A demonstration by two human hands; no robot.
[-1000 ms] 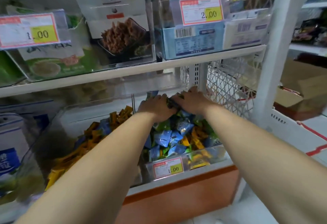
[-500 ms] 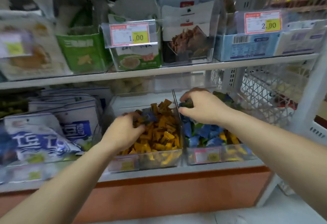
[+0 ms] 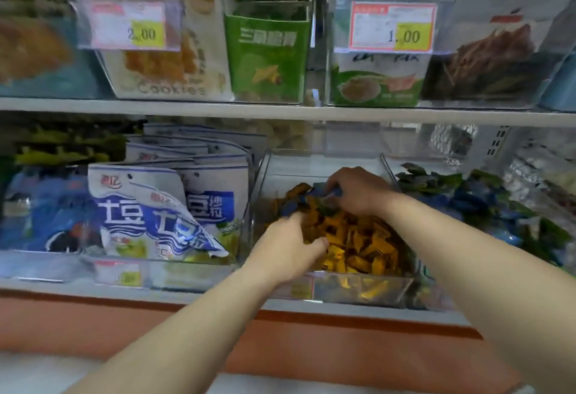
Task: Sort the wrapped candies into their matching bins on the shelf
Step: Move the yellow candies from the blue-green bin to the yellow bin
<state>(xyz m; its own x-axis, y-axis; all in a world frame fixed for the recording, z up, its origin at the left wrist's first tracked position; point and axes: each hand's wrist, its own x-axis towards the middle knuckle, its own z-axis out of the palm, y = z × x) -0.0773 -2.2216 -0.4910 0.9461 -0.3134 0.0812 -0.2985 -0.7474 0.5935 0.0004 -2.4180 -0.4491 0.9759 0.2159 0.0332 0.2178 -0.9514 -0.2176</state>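
Observation:
A clear bin [image 3: 367, 289] on the lower shelf holds a heap of orange wrapped candies [image 3: 361, 244], with a few blue candies [image 3: 291, 206] mixed in near the back. My right hand [image 3: 358, 191] reaches in from the right, its fingers curled round a blue candy at the back of the heap. My left hand [image 3: 286, 250] is dug into the left side of the same heap, thumb lying on the orange wrappers; its fingertips are hidden. To the right, a neighbouring bin holds blue and green candies [image 3: 467, 203].
Blue-and-white snack bags [image 3: 149, 213] stand in the bin to the left. The shelf above [image 3: 280, 111] carries cookie packs, green packets and price tags marked 2.00 and 1.00. A white mesh panel [image 3: 530, 169] closes the far right. An orange base panel [image 3: 124, 325] runs below the shelf.
The view has swung left. My right hand moved from the blue-and-green bin across the divider into the orange candy bin. My left hand moved there earlier and stays in its left side.

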